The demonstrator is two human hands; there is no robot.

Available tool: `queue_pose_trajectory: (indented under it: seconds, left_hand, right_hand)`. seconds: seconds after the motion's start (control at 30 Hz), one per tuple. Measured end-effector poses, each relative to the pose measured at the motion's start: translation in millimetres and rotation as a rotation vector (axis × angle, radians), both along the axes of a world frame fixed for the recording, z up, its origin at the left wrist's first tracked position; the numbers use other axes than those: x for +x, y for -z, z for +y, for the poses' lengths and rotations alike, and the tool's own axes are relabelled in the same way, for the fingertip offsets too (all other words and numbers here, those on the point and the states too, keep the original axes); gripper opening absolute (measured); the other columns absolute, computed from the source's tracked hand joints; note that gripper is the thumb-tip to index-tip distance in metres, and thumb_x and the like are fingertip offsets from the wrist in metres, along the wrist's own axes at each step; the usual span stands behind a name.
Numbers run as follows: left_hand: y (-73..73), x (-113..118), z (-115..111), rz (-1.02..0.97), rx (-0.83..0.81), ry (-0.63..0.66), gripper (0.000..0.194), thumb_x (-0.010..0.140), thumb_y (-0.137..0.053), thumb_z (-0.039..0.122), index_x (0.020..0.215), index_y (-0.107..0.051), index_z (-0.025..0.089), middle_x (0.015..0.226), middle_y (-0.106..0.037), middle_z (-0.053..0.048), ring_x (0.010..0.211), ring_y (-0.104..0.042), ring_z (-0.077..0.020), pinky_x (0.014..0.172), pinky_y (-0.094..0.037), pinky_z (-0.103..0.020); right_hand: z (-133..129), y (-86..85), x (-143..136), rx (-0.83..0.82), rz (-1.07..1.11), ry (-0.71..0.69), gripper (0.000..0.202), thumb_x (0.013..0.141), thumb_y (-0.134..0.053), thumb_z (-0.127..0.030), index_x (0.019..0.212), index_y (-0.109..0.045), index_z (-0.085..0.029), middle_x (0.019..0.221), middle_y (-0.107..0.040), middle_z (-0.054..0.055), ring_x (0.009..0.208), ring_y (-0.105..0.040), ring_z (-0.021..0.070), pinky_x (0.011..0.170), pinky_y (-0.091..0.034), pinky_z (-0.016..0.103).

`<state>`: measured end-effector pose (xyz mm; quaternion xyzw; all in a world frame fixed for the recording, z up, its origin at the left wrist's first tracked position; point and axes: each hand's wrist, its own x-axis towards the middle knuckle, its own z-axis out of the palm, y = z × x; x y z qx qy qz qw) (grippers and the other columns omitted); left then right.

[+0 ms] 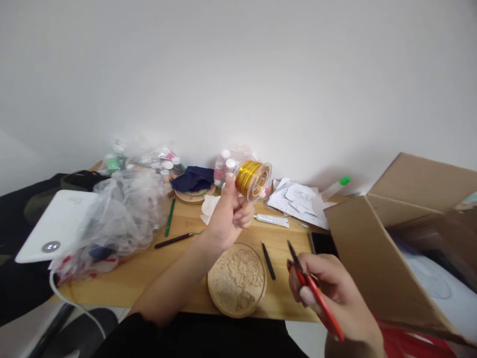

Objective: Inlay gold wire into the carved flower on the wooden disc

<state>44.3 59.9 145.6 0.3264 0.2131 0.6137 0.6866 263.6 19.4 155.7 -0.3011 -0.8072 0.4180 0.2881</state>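
Observation:
My left hand (pixel 233 214) is raised over the middle of the table, its fingers closed on a clear spool of gold wire (pixel 250 178). At the lower right my right hand (pixel 328 288) grips a red-handled tool (pixel 321 304) with a dark pointed tip aimed up and left; its exact kind is blurred. Below my left hand lies a round wooden disc (pixel 238 281) with a flower pattern in its surface. A black pen (pixel 268 261) rests just right of the disc, between it and my right hand.
An open cardboard box (pixel 368 263) stands at the right, beside a dark phone-like object (pixel 323 244). Papers (pixel 298 201) and a white tube (pixel 273 220) lie behind. Plastic bags (pixel 126 209), a white device (pixel 59 226) and a green pencil (pixel 170 217) are left.

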Motion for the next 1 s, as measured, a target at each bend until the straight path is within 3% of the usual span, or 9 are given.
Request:
queue_pose_trajectory:
  seconds: [0.1, 0.27, 0.4, 0.73, 1.0]
  left_hand:
    - [-0.4, -0.9, -4.6, 0.005, 0.004, -0.012, 0.065, 0.075, -0.057, 0.083, 0.066, -0.048, 0.019, 0.039, -0.02, 0.013, 0.037, -0.011, -0.0033, 0.038, -0.013, -0.018]
    - [-1.2, -1.4, -13.5, 0.012, -0.02, -0.016, 0.07, 0.069, -0.061, 0.086, 0.059, -0.039, 0.02, 0.039, -0.022, 0.011, 0.036, -0.017, -0.0027, 0.039, -0.014, -0.019]
    - [-3.5, 0.1, -17.4, 0.005, -0.036, -0.068, 0.069, 0.063, -0.066, 0.085, 0.069, -0.046, 0.02, 0.042, -0.027, 0.013, 0.036, -0.013, -0.0022, 0.038, -0.01, -0.019]
    - [-4.6, 2.9, -21.3, 0.022, 0.039, -0.112, 0.064, 0.07, -0.064, 0.082, 0.068, -0.047, 0.02, 0.046, -0.029, 0.012, 0.037, -0.016, -0.003, 0.038, -0.009, -0.022]
    - [-2.8, 4.8, -22.6, 0.026, 0.018, -0.13, 0.065, 0.067, -0.066, 0.082, 0.068, -0.046, 0.02, 0.049, -0.029, 0.012, 0.038, -0.015, -0.0028, 0.038, -0.008, -0.022]
  right_hand:
    - [10.0, -14.4, -18.7, 0.171, -0.168, -0.033, 0.032, 0.09, -0.057, -0.039, 0.067, -0.046, -0.02, 0.056, -0.047, -0.005, 0.049, -0.042, 0.0069, 0.048, -0.032, 0.021]
    - [17.3, -28.3, -39.3, 0.439, -0.36, 0.039, 0.03, 0.088, -0.059, -0.033, 0.066, -0.043, -0.021, 0.051, -0.046, -0.007, 0.043, -0.04, 0.0061, 0.045, -0.029, 0.021]
    - [18.6, -39.4, -47.8, 0.618, -0.434, 0.093, 0.029, 0.087, -0.056, -0.03, 0.063, -0.042, -0.021, 0.047, -0.046, -0.007, 0.039, -0.037, 0.0061, 0.042, -0.026, 0.021]
    - [19.6, -56.3, -58.0, 0.767, -0.5, 0.117, 0.029, 0.086, -0.052, -0.028, 0.061, -0.039, -0.022, 0.044, -0.044, -0.006, 0.036, -0.035, 0.0061, 0.042, -0.023, 0.022]
    - [21.3, -57.8, -59.7, 0.75, -0.48, 0.125, 0.034, 0.088, -0.053, -0.03, 0.059, -0.038, -0.022, 0.043, -0.043, -0.006, 0.035, -0.034, 0.0054, 0.042, -0.023, 0.022]
